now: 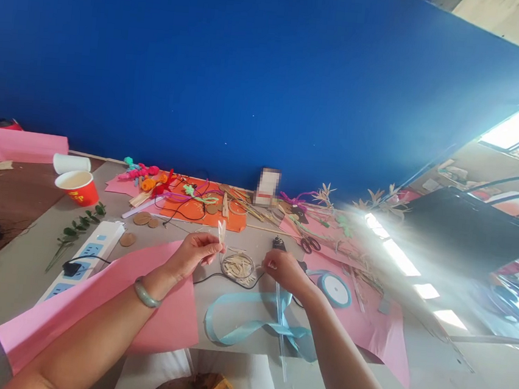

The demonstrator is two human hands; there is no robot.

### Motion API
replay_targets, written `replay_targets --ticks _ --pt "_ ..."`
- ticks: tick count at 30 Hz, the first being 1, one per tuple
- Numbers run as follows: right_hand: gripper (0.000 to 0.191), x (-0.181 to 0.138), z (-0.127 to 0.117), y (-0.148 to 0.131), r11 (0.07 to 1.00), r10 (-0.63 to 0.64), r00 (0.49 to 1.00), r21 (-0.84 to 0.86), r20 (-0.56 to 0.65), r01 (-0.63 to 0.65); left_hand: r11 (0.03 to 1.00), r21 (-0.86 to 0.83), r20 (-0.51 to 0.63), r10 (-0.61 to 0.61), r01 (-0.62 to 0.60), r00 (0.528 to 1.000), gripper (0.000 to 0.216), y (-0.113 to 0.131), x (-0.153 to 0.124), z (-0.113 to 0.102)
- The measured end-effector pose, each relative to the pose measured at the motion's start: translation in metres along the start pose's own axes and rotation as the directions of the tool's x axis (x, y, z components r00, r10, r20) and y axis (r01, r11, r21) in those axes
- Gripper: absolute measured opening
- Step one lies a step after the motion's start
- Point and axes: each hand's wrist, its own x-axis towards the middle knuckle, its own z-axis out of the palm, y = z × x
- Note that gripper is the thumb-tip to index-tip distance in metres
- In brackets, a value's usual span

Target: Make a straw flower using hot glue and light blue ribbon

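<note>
My left hand pinches a small cluster of pale, petal-like pieces upright between thumb and fingertips. My right hand is closed with the fingers curled, over a black tool that looks like a hot glue gun. The hand hides most of the tool, and whatever the fingers hold is hidden. A clear glue stick runs from beneath that hand toward me. Between my hands lies a pile of pale, slender pieces, with a dark cord around it. Light-blue ribbon loops in front.
Pink paper lies under my left forearm, beside a white power strip. A red paper cup stands at left. Scissors and a ribbon spool lie at right. Orange paper with craft pieces lies behind, before a blue partition.
</note>
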Motion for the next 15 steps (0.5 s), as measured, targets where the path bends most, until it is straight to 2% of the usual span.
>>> replay_targets --ticks 3,4,6,8,10,12,15 --pt "0.017 -0.008 -0.011 -0.003 0.999 0.046 0.995 0.022 -0.090 -0.044 1.000 0.006 0.008 -0.020 0.020 1.000 0.025 0.000 0.000 0.001" --pt "0.017 -0.010 -0.014 -0.005 0.999 0.028 0.991 0.045 -0.133 -0.023 1.000 0.002 0.002 -0.028 0.028 1.000 0.025 0.000 0.000 0.001" --pt "0.017 -0.014 -0.017 -0.012 0.990 -0.072 0.966 0.098 -0.248 0.099 0.999 -0.016 -0.021 -0.040 0.040 0.999 0.024 -0.001 0.000 0.003" --pt "0.018 -0.017 -0.017 -0.022 0.961 -0.194 0.899 0.111 -0.392 0.255 0.998 -0.029 -0.037 -0.055 0.054 0.998 0.024 -0.002 0.000 0.004" --pt "0.019 -0.018 -0.014 -0.031 0.929 -0.281 0.809 0.066 -0.516 0.364 0.997 -0.031 -0.041 -0.076 0.075 0.996 0.026 -0.003 0.000 0.006" --pt "0.018 -0.017 -0.010 -0.040 0.908 -0.336 0.730 0.001 -0.595 0.419 0.995 -0.035 -0.035 -0.094 0.093 0.995 0.027 -0.002 -0.001 0.007" --pt "0.017 -0.013 -0.007 -0.052 0.895 -0.386 0.659 -0.087 -0.645 0.438 0.993 -0.045 -0.001 -0.110 0.109 0.994 0.028 0.001 -0.002 0.007"
